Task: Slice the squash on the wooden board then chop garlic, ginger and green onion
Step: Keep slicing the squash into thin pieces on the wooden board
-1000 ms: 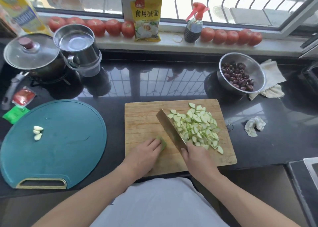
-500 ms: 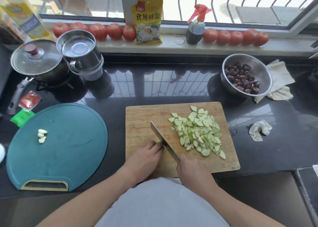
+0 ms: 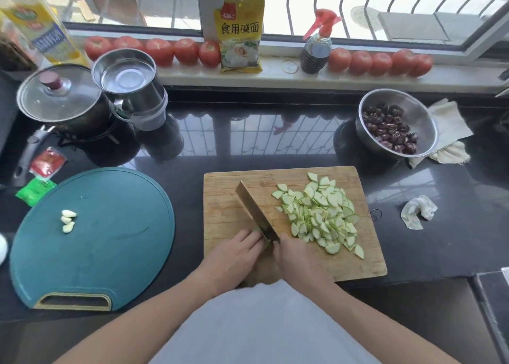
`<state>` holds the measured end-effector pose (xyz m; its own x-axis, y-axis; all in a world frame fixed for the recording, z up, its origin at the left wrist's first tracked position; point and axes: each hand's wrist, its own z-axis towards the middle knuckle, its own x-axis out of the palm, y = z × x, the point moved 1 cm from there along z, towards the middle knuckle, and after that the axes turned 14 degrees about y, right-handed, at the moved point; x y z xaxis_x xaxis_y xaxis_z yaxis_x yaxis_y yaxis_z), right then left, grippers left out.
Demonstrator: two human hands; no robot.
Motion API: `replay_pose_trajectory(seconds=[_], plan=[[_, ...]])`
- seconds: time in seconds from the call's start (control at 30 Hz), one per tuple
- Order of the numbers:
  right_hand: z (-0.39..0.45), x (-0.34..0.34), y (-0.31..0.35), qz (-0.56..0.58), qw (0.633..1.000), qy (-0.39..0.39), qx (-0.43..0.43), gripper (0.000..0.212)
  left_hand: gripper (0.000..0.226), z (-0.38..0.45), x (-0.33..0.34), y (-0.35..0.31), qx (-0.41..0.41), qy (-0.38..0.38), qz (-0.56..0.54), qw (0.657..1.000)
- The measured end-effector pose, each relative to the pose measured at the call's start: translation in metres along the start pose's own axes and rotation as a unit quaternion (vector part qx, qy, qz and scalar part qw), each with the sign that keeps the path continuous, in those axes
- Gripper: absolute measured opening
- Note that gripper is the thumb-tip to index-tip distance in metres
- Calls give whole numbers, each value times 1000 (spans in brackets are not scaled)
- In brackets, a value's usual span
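A wooden board [image 3: 228,212] lies in front of me with a heap of pale green squash slices [image 3: 321,214] on its right half. My right hand [image 3: 296,259] grips the handle of a cleaver [image 3: 254,210], whose blade stands on the board beside the heap. My left hand [image 3: 234,256] holds down the last small green squash end [image 3: 259,230] right against the blade; most of that piece is hidden under the fingers. Three peeled garlic cloves [image 3: 68,220] lie on a round teal board [image 3: 110,226] to the left.
A steel bowl of red dates [image 3: 396,126] on a cloth stands back right, a crumpled tissue [image 3: 417,210] right of the wooden board. A lidded pot [image 3: 55,99], steel cup [image 3: 129,85] and sauce packets [image 3: 46,162] sit back left. Tomatoes [image 3: 159,50], a yellow bag and spray bottle line the sill.
The cleaver has shifted left off the slice heap to the squash end under my left hand. The view has tilted slightly.
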<state>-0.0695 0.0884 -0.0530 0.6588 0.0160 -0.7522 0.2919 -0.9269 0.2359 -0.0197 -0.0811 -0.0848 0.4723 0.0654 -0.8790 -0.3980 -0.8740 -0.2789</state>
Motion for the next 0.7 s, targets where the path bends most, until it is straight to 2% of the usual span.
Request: replay_pose_trajectory(seconds=[0.13,0.23,0.4,0.57,0.7], plan=[[-14,0,-13,55,998,-20,-5,22,57,-1,3,2,-3,19,-2,1000],[-26,3,-20,36,999,7,-3,19,57,1,5,0,-13,21,7,1000],[-34,5,-19,29,999,36,6,20,49,1,5,-2,-2,-21,22,1000],[-33,12,-19,31,999,26,14,20,51,4,9,-1,-7,-9,12,1000],[-10,16,-10,-32,999,22,27,18,52,4,8,1,-10,4,-7,1000]])
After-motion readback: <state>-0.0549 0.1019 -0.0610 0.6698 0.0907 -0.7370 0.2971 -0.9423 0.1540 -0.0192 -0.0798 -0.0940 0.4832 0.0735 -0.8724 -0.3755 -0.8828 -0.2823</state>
